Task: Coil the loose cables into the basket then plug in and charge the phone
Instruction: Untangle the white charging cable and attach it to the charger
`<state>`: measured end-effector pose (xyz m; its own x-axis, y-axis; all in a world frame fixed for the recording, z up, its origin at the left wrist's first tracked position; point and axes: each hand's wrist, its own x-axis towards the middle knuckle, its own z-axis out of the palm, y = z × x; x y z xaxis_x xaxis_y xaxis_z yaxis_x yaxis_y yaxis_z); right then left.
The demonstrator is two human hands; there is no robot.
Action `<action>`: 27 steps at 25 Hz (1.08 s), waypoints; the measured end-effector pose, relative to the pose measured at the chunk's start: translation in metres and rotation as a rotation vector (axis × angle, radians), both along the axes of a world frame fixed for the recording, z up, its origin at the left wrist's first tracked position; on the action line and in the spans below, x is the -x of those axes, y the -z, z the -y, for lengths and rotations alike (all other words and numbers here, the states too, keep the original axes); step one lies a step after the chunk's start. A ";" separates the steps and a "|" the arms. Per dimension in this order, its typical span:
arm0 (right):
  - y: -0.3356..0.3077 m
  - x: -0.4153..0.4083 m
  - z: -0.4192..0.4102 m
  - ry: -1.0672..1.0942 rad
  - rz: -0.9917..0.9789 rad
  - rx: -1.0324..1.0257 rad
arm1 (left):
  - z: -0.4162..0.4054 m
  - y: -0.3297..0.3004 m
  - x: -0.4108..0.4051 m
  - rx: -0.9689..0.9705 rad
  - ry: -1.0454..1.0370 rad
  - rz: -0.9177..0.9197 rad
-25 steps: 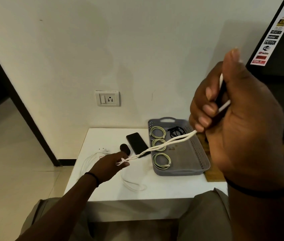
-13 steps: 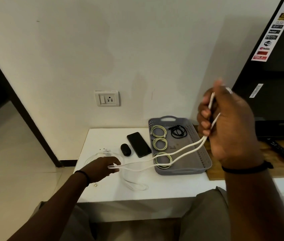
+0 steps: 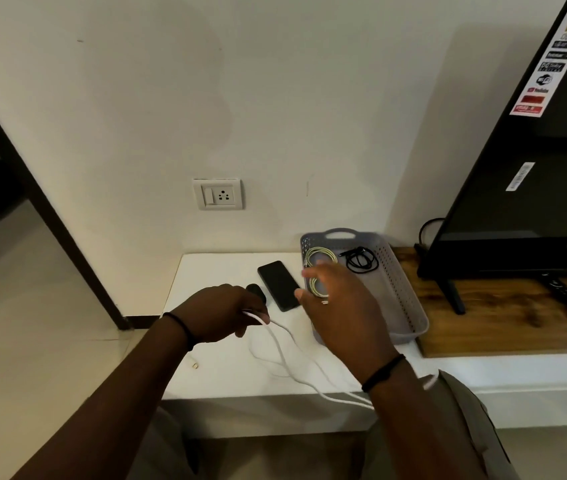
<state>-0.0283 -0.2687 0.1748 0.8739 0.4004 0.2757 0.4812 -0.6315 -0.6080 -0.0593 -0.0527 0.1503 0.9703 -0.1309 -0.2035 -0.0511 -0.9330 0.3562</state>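
left hand (image 3: 221, 315) grips the white cable (image 3: 284, 355), which trails off the table (image 3: 212, 271) edge. right hand (image 3: 339, 306), blurred, fingers spread and empty, hides part of the basket (image 3: 403, 289) coils. phone (image 3: 279, 285) just beside the basket.

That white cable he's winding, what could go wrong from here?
Two likely snags. The white cable trails off the table edge toward his lap, so it could catch or tangle as the left hand pulls. The right hand, open and blurred, passes close over the phone and basket and might knock them.
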 end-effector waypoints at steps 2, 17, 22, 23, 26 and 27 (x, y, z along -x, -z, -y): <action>0.008 0.014 -0.012 -0.170 -0.218 -0.045 | 0.008 -0.011 0.002 -0.056 0.050 0.024; 0.021 0.005 -0.010 -0.176 -0.290 -0.250 | 0.005 -0.024 0.006 0.754 -0.027 -0.027; 0.019 0.004 -0.010 -0.212 -0.430 -0.300 | -0.001 -0.014 0.005 0.921 -0.149 -0.085; 0.015 0.006 -0.009 -0.233 -0.471 -0.333 | -0.003 -0.010 0.005 0.964 -0.192 -0.131; 0.000 0.015 -0.002 -0.395 -0.538 -0.363 | -0.007 0.012 0.015 1.011 -0.219 -0.335; -0.005 0.018 0.002 -0.459 -0.514 -0.342 | -0.007 0.021 0.021 0.994 -0.189 -0.449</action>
<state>-0.0460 -0.2703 0.1800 0.6923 0.7196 0.0540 0.2540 -0.1729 -0.9516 -0.0801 -0.0459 0.1293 0.8563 -0.2890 -0.4281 0.3832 -0.2002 0.9017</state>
